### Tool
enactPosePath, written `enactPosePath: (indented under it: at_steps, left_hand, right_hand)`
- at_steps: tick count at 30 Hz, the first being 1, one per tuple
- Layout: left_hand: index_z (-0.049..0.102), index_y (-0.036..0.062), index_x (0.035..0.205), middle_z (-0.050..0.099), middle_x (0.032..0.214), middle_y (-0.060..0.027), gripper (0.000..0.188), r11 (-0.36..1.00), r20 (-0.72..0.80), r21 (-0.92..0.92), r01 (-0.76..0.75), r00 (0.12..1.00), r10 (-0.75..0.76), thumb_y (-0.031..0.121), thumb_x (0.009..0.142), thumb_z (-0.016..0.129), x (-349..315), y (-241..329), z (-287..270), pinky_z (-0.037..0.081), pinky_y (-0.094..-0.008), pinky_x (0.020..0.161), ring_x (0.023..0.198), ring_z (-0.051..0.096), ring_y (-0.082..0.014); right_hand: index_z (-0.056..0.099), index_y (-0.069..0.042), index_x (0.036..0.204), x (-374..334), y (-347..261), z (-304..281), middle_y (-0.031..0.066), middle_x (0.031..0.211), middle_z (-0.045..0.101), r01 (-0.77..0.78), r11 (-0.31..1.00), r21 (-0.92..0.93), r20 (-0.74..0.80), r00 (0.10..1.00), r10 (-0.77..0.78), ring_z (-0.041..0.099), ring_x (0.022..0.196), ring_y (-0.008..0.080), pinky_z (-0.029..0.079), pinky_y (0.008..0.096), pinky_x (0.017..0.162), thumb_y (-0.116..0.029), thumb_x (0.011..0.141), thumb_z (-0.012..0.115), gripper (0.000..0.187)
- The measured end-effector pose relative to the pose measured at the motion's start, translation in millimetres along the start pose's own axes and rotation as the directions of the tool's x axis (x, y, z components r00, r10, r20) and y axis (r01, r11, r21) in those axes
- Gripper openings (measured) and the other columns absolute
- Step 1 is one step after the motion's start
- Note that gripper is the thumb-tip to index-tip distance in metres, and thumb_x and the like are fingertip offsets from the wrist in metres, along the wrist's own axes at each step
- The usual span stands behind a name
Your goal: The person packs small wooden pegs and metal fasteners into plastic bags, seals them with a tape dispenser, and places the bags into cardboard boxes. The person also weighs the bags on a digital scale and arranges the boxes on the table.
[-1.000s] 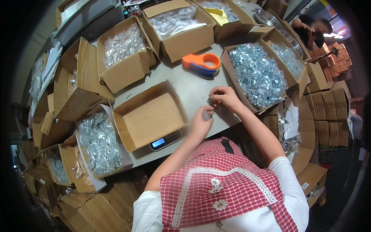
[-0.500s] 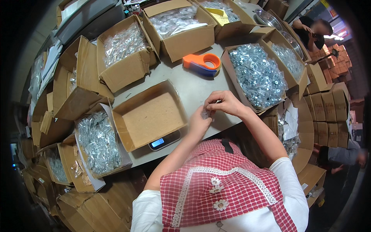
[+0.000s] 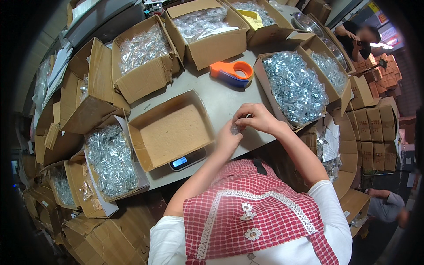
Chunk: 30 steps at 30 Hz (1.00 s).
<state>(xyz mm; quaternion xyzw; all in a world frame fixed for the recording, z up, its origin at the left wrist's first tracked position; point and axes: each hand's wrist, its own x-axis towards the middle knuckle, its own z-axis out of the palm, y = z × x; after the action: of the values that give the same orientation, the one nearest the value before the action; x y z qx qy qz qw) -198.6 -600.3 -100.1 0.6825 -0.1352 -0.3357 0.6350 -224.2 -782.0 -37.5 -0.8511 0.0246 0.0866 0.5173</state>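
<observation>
My left hand [image 3: 227,139] and my right hand [image 3: 259,118] meet over the table's near edge. Between them is a small clear plastic bag [image 3: 235,129], pinched by fingers of both hands; its contents are too small to make out. Left of my hands an open cardboard box with bare bottom [image 3: 174,132] rests on a digital scale [image 3: 194,159] with a lit display. Farther back lies an orange and blue tape dispenser [image 3: 232,73].
Cartons of small bagged metal parts ring the table [image 3: 216,101]: bagged nuts or washers [image 3: 293,86] on the right, bagged screws [image 3: 112,159] on the left, more behind. Stacked cartons [image 3: 371,132] stand at far right, with a person [image 3: 357,39] beyond and another lower down.
My hands stay almost in place around the small bag. At the right edge, the person in grey has shifted downward in the picture.
</observation>
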Motion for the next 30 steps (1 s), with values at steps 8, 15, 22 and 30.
enactPosePath:
  at_steps: [8,15,22,30]
  left_hand:
    - [0.066,0.0034,0.129,0.075,0.111,-0.009,0.048,0.998,-0.001,0.056,-0.013,1.0,0.013,-0.001,0.082,0.066,2.2,-8.9,-0.9,0.056,-0.0325,0.09,0.103,0.072,-0.019]
    - [0.064,0.0012,0.137,0.075,0.118,-0.0104,0.054,0.999,0.032,0.016,-0.033,0.999,0.032,-0.005,0.083,0.065,3.0,-10.1,-2.3,0.057,-0.0313,0.093,0.108,0.072,-0.0185]
    - [0.065,0.0011,0.135,0.074,0.118,-0.01,0.053,1.0,0.012,-0.006,-0.011,1.0,0.011,-0.006,0.082,0.066,2.1,-7.9,-0.4,0.057,-0.0312,0.093,0.109,0.071,-0.018]
    - [0.069,0.0036,0.124,0.076,0.11,-0.0084,0.042,1.0,-0.009,0.031,-0.002,1.0,0.002,-0.002,0.082,0.07,3.9,-13.2,0.7,0.058,-0.0326,0.088,0.101,0.072,-0.0184]
  right_hand:
    - [0.077,0.001,0.101,1.0,2.8,1.9,0.0107,0.099,0.069,0.052,0.993,-0.103,-0.004,0.999,-0.053,0.075,0.085,0.0204,0.064,0.0326,0.076,-0.003,0.092,0.075,0.01]
    - [0.078,-0.002,0.101,-2.0,4.4,0.8,0.0102,0.099,0.071,0.079,0.992,-0.103,-0.025,0.996,-0.082,0.074,0.087,0.021,0.061,0.0331,0.079,-0.003,0.089,0.076,0.012]
    - [0.076,0.002,0.102,-2.3,3.0,3.8,0.0095,0.097,0.073,-0.009,0.995,0.103,-0.04,0.999,0.014,0.072,0.083,0.0172,0.06,0.0312,0.078,-0.003,0.093,0.074,0.01]
    - [0.077,-0.003,0.111,-1.1,13.1,2.7,0.0077,0.101,0.077,-0.13,0.94,0.316,0.017,0.991,0.132,0.071,0.09,0.0146,0.058,0.0324,0.078,-0.02,0.092,0.071,0.026]
